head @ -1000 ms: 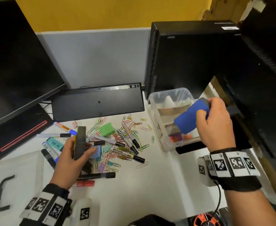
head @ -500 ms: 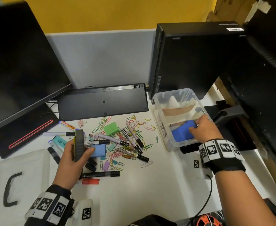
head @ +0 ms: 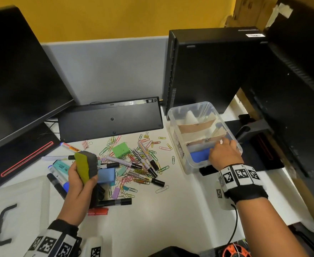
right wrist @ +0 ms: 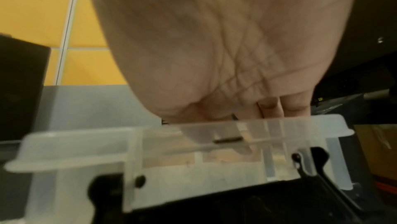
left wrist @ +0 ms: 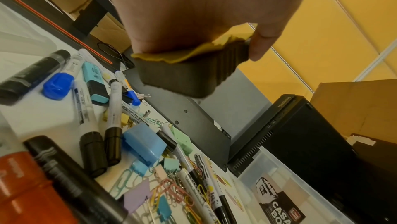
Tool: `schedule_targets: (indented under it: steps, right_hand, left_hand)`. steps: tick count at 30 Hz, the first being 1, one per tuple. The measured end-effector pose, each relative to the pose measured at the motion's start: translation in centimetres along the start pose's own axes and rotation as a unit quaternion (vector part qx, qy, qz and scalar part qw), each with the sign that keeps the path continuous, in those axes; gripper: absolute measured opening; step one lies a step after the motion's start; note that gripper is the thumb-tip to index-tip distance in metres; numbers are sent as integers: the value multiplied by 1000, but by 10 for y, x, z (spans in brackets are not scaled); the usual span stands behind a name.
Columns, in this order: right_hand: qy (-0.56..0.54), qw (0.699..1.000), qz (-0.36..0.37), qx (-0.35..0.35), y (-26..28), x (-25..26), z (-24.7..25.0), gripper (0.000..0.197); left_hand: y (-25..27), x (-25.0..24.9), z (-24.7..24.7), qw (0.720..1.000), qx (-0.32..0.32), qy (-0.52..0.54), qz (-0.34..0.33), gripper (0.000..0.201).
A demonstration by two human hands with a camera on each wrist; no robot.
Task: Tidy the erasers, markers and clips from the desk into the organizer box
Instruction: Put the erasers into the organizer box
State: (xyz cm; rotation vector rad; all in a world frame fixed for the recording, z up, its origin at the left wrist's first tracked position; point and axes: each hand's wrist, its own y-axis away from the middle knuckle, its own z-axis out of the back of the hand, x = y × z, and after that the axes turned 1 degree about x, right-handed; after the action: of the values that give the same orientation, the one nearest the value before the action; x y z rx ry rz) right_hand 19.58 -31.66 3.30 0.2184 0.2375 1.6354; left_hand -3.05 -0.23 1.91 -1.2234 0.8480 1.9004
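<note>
Organizer box (head: 178, 127) under reaching right hand (head: 225, 152), grip unclear, left hand (head: 80, 180) gripping yellow eraser (head: 86, 164)

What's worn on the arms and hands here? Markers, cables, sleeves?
Both hands are bare, no gloves. The right hand has a black wristband behind it, topped by a strip of white tiles printed with black square fiducial markers; a thin black cable runs down from it. The left hand has a matching marker band over black fabric. No sleeves in view.

Both bare arms wear black wristbands (head: 245, 193) with white squares (head: 238, 175) carrying black patterns; a thin black cable (head: 235, 223) hangs from the right band.
</note>
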Motion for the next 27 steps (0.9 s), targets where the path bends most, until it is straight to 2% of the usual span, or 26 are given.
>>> schedule_targets:
  steps: [3,5,7,9,12,13,14,15,17,18,20,22,24,27]
  right_hand:
    - [-141,984,79,-78,7,-11,4,35]
    - [-268,948,119,-125,18,-11,12,26]
    - [-364,910,161,-115,29,-6,22,20]
    - [-449,870,200,-23,39,4,31,26]
    - [-570,779,203,167,45,18,38,41]
    - [-581,765,205,188,46,20,38,37]
    - [-570,774,213,174,45,19,37,32]
    - [-549,796,219,132,44,16,37,28]
    - [-492,845,210,6,42,7,41,25]
    - [-468,860,195,-60,42,1,45,24]
    - [-422,876,157,-171,44,-11,53,25]
    - [-375,884,133,-246,47,-22,57,26]
    - [-324,893,134,-281,45,-30,56,25]
    - [-242,928,162,-233,36,-34,48,23]
  left_hand:
    - [1,-11,-14,993,14,-109,-49,75]
    - [3,-27,-33,985,40,-146,-89,83]
    - [3,-42,-55,974,76,-181,-110,88]
    - [0,-54,-80,958,110,-222,-142,86]
    - [-8,-72,-124,923,133,-270,-238,80]
    - [-12,-77,-138,912,138,-284,-260,79]
    - [-16,-81,-150,904,142,-295,-275,78]
    - [-20,-85,-161,898,143,-304,-284,78]
    - [-29,-88,-178,895,140,-310,-288,81]
    - [-33,-88,-185,898,140,-309,-282,83]
    - [-41,-83,-195,896,148,-328,-261,83]
    - [-47,-73,-202,883,172,-363,-244,79]
    - [-48,-63,-206,881,196,-359,-238,76]
    - [-48,-56,-208,887,208,-341,-231,74]
